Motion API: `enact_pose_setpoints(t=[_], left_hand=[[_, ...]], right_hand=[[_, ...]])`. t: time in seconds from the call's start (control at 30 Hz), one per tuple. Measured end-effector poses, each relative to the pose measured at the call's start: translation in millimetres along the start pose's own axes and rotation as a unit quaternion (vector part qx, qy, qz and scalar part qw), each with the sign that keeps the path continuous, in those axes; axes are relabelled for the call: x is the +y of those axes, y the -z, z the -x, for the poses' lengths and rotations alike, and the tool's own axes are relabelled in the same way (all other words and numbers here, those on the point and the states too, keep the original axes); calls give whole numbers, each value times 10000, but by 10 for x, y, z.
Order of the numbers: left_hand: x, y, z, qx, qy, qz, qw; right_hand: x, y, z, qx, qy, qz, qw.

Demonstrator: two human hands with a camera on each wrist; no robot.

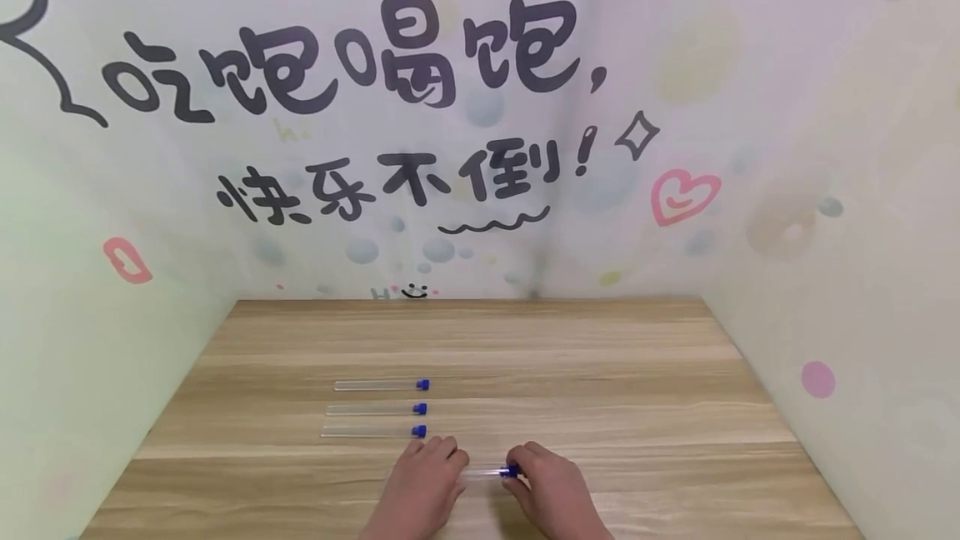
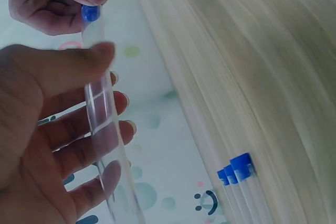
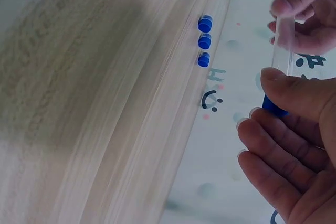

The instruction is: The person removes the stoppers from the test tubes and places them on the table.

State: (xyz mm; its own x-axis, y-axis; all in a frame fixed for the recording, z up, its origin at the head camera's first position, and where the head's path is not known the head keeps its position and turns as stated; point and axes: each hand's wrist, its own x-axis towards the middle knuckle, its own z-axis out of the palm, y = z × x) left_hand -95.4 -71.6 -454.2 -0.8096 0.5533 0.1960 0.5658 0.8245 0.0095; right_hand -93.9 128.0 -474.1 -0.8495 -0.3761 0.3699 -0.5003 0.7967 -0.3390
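Right hand (image 1: 553, 486) pinching blue-capped tube (image 1: 483, 473), wall lettering (image 1: 414, 48) 吃饱喝饱,快乐不倒!

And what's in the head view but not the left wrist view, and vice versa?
Only the head view shows the purple dot on the wall and the full length of the three lying tubes. Only the left wrist view shows the palm side of the left hand round the held tube. Both show the right hand at that tube's blue cap, the table and the smiley.

Head view bright; wrist views dimmer, hazier, the tabletop (image 3: 94, 108) smeared; pale glints on the tube (image 2: 105, 129)
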Motion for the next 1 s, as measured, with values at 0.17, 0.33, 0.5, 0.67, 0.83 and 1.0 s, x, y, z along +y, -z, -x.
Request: enact_pose_setpoints(t=[0.17,0.33,0.5,0.67,0.83,1.0], left_hand=[[-14,-22,14,189,4,-192,9996],[-8,-15,18,296,-7,-297,9991],[-10,-7,17,185,-21,-295,9994],[2,-16,19,245,-106,-363,9990],[16,-33,11,274,-180,-364,9988],[19,-50,2,377,-254,-448,9980]], right_hand=[[12,7,-5,-22,53,-37,10000],[10,7,-14,-60,214,96,9997],[15,7,-15,-71,595,351,9976],[37,2,-12,52,948,534,9941],[75,0,-6,65,1230,548,9909],[111,4,-2,290,1610,601,9847]])
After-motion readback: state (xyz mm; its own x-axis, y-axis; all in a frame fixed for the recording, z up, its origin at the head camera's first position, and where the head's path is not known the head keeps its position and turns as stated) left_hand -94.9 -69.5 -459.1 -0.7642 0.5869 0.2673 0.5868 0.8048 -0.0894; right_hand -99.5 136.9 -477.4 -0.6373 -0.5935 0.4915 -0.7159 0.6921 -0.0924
